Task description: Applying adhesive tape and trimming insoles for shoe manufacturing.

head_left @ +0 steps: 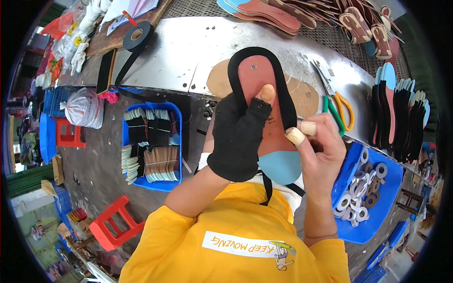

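Observation:
An insole-shaped sole piece (257, 75), reddish brown with a light blue end towards me, is held up before my body. A black strip (289, 96) runs round its far rounded end and down its right side. My left hand (240, 137), in a black fingerless glove, is closed on the piece, thumb pressed on its top face. At the right edge, near the blue part, my bare right hand (323, 146) pinches the strip between thumb and fingers. The strip's end there is hidden by the fingers.
Scissors (343, 111) with green and orange handles lie right on the metal bench (174, 52). A black tape roll (138, 37) stands far left. Blue crates hold bundled sole pieces (158, 125) and tape rings (358, 193). More soles (391, 113) stand right. Red stools (115, 224) are left.

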Action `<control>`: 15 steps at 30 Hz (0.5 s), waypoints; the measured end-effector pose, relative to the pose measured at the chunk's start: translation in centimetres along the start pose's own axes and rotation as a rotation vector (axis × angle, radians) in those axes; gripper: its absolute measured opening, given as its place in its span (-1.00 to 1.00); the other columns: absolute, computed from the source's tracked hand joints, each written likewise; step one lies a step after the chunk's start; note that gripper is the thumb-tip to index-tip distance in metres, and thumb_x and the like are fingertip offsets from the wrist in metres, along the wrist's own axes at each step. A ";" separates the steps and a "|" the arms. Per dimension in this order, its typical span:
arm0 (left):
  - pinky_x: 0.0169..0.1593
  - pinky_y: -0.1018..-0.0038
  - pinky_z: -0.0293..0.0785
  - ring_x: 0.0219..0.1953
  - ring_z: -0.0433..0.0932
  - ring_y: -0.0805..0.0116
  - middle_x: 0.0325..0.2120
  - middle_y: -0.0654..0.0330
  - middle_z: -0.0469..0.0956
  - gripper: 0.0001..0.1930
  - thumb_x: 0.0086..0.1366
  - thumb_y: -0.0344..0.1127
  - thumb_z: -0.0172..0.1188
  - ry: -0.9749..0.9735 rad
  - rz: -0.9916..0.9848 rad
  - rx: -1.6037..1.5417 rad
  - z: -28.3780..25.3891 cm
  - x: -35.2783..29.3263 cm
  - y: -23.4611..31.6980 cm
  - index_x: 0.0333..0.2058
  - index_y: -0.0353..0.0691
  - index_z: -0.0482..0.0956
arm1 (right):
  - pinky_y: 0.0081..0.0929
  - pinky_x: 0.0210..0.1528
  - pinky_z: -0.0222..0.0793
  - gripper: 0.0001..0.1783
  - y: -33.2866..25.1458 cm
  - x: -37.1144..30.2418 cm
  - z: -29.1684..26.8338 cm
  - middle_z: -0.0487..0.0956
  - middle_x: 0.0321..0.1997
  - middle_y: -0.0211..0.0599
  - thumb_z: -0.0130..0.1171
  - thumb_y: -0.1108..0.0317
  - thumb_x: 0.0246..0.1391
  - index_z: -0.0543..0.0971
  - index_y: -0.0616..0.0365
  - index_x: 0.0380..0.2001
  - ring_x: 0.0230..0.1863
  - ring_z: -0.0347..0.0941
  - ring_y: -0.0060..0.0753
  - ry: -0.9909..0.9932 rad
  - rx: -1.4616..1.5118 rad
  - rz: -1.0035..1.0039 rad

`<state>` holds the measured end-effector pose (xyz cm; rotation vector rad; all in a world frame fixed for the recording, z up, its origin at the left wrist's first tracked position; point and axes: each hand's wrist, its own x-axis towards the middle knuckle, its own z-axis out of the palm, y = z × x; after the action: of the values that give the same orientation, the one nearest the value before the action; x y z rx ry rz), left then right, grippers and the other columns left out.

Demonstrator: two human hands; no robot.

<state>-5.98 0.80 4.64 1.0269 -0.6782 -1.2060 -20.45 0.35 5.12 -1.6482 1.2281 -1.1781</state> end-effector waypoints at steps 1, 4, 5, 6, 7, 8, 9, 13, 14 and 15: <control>-0.12 0.52 0.47 -0.20 0.53 0.49 -0.11 0.16 0.57 -0.55 0.38 -0.13 0.08 0.001 0.004 0.004 0.2 0.0 -0.2 0.08 -0.36 0.43 | -0.68 -0.45 0.25 -0.84 0.2 0.2 -0.1 0.45 -0.45 -0.35 0.36 0.60 -0.18 0.58 0.32 -0.46 -0.48 0.36 -0.60 0.006 -0.004 0.003; -0.13 0.52 0.47 -0.22 0.53 0.50 -0.14 0.17 0.57 -0.54 0.39 -0.11 0.07 -0.009 0.006 0.036 0.3 0.3 -0.3 0.10 -0.36 0.42 | -0.59 -0.42 0.32 -0.80 0.4 1.0 0.0 0.46 -0.45 -0.28 0.40 0.56 -0.23 0.61 0.27 -0.44 -0.49 0.41 -0.42 0.015 -0.255 -0.111; -0.13 0.53 0.47 -0.22 0.52 0.50 -0.16 0.17 0.57 -0.53 0.39 -0.11 0.06 -0.014 0.015 0.067 0.2 0.5 -0.1 0.11 -0.36 0.41 | -0.59 -0.42 0.32 -0.80 0.4 1.3 0.0 0.46 -0.45 -0.28 0.40 0.56 -0.23 0.61 0.27 -0.44 -0.49 0.41 -0.42 0.019 -0.259 -0.112; -0.14 0.53 0.47 -0.23 0.52 0.50 -0.18 0.18 0.57 -0.53 0.40 -0.10 0.05 -0.028 -0.009 0.080 0.2 0.4 0.2 0.11 -0.35 0.41 | -0.59 -0.41 0.34 -0.80 0.4 1.5 0.0 0.47 -0.45 -0.27 0.40 0.56 -0.24 0.60 0.27 -0.45 -0.48 0.43 -0.41 0.042 -0.263 -0.238; -0.14 0.53 0.47 -0.23 0.52 0.50 -0.18 0.18 0.57 -0.53 0.40 -0.10 0.05 -0.033 -0.006 0.076 0.1 0.5 0.2 0.11 -0.35 0.41 | -0.58 -0.40 0.35 -0.80 0.5 1.6 -0.2 0.48 -0.45 -0.27 0.40 0.56 -0.24 0.60 0.28 -0.46 -0.47 0.45 -0.40 0.065 -0.265 -0.365; -0.14 0.53 0.47 -0.23 0.53 0.50 -0.19 0.18 0.57 -0.52 0.40 -0.09 0.05 -0.048 -0.010 0.109 0.0 0.6 0.3 0.11 -0.35 0.41 | -0.56 -0.37 0.38 -0.80 0.7 1.4 -0.5 0.49 -0.45 -0.25 0.39 0.54 -0.24 0.59 0.28 -0.46 -0.44 0.48 -0.38 -0.023 -0.235 -0.308; -0.14 0.52 0.47 -0.24 0.53 0.49 -0.19 0.18 0.57 -0.52 0.39 -0.08 0.05 -0.063 -0.013 0.143 -0.2 0.6 0.4 0.11 -0.35 0.41 | -0.56 -0.37 0.38 -0.80 0.7 1.6 -0.7 0.49 -0.45 -0.25 0.39 0.54 -0.24 0.59 0.28 -0.46 -0.44 0.48 -0.38 -0.022 -0.236 -0.312; -0.13 0.52 0.48 -0.24 0.53 0.49 -0.18 0.19 0.56 -0.49 0.39 -0.03 0.06 -0.030 -0.035 0.297 -0.5 2.7 0.9 0.12 -0.34 0.41 | -0.49 -0.42 0.33 -0.86 0.6 3.1 -1.0 0.49 -0.46 -0.24 0.31 0.52 -0.14 0.56 0.29 -0.45 -0.47 0.45 -0.37 -0.213 -0.267 -0.282; -0.13 0.51 0.48 -0.24 0.52 0.50 -0.14 0.19 0.56 -0.47 0.38 -0.01 0.06 -0.108 -0.084 0.222 -0.5 3.5 1.4 0.12 -0.33 0.41 | -0.49 -0.44 0.31 -0.87 0.6 3.4 -0.8 0.48 -0.47 -0.24 0.29 0.53 -0.13 0.55 0.29 -0.46 -0.48 0.44 -0.38 -0.206 -0.200 -0.225; -0.14 0.51 0.48 -0.24 0.52 0.52 -0.10 0.19 0.55 -0.45 0.37 0.01 0.06 -0.185 -0.133 0.147 -0.5 3.8 2.0 0.12 -0.33 0.40 | -0.49 -0.45 0.29 -0.88 0.5 3.8 -0.7 0.47 -0.49 -0.25 0.27 0.54 -0.11 0.53 0.30 -0.46 -0.49 0.43 -0.38 -0.198 -0.131 -0.167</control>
<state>-3.73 -2.71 5.88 1.1050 -0.8631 -1.3954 -20.80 -3.45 5.74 -1.9466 1.0791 -1.0209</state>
